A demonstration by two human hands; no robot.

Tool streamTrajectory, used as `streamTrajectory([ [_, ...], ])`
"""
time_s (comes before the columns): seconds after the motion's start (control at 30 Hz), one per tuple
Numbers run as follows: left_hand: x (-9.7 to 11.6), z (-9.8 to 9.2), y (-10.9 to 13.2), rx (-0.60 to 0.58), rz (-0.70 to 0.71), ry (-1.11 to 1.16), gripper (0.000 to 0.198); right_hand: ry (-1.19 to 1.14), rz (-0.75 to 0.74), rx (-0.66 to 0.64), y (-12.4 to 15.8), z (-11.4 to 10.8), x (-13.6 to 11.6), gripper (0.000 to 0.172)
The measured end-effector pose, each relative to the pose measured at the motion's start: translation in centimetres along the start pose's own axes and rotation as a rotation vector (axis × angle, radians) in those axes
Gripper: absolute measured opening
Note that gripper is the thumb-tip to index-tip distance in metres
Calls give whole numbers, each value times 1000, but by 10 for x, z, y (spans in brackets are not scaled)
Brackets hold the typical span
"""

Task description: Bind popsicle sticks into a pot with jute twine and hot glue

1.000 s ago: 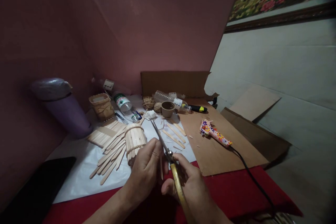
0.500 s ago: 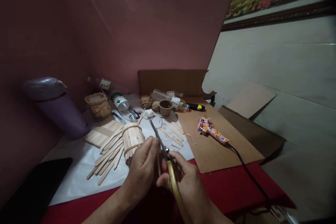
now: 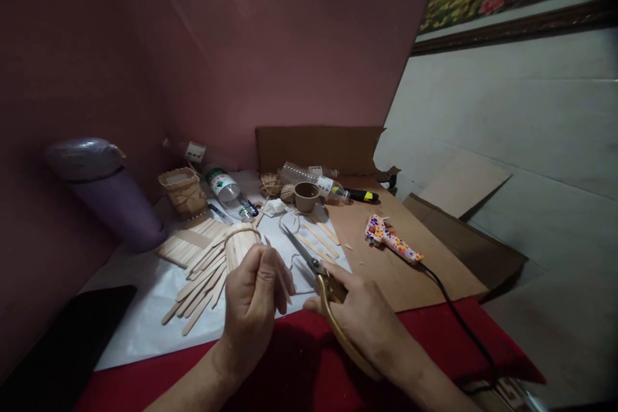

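Observation:
My left hand (image 3: 255,299) is closed on a thin wooden craft stick (image 3: 281,275), which slants out between its fingers. In my right hand (image 3: 360,312) are scissors (image 3: 313,262) with gold handles; their blades point forward and away from the stick. Just behind my left hand stands a cylinder of upright craft sticks (image 3: 236,246) with twine around its top, partly hidden by that hand. Loose craft sticks (image 3: 203,286) fan out at its left, beside a banded bundle of sticks (image 3: 186,241).
A flowered glue gun (image 3: 393,241) with a black cord lies on the cardboard (image 3: 357,238) at right. Farther back are a small brown pot (image 3: 306,197), twine balls (image 3: 270,185), plastic bottles (image 3: 223,185) and a woven-look planter (image 3: 182,193). A purple umbrella-like object (image 3: 111,199) leans at left.
My hands have drawn apart. The scissors have moved right and down, away from the stick, and my left hand has shifted left and now covers more of the stick cylinder.

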State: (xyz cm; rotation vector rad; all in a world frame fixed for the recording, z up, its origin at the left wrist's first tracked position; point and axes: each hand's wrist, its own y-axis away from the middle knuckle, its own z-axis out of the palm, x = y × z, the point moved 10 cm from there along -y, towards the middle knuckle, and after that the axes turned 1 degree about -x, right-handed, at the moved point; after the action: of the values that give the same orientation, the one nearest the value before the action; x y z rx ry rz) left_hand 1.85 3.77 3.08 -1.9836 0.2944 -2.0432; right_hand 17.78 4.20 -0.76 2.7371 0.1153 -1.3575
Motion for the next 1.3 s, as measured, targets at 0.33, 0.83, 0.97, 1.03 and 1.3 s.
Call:
streamTrajectory([
  [0.33, -4, 29, 6, -273, 135, -262, 23, 518, -91, -19, -20, 16, -15, 24],
  [0.83, 3, 54, 19, -384, 438, -608, 16, 856, 42, 188, -34, -51, 5, 31],
  [0.97, -4, 63, 24, -423, 482, -728, 20, 907, 50, 129, -54, -60, 13, 30],
  [1.03, -9, 68, 26, -457, 486, -776, 20, 921, 48, 102, -59, -57, 14, 29],
  [1.3, -21, 75, 31, -523, 510, -916, 18, 869, -16, 67, -61, -46, 12, 27],
])
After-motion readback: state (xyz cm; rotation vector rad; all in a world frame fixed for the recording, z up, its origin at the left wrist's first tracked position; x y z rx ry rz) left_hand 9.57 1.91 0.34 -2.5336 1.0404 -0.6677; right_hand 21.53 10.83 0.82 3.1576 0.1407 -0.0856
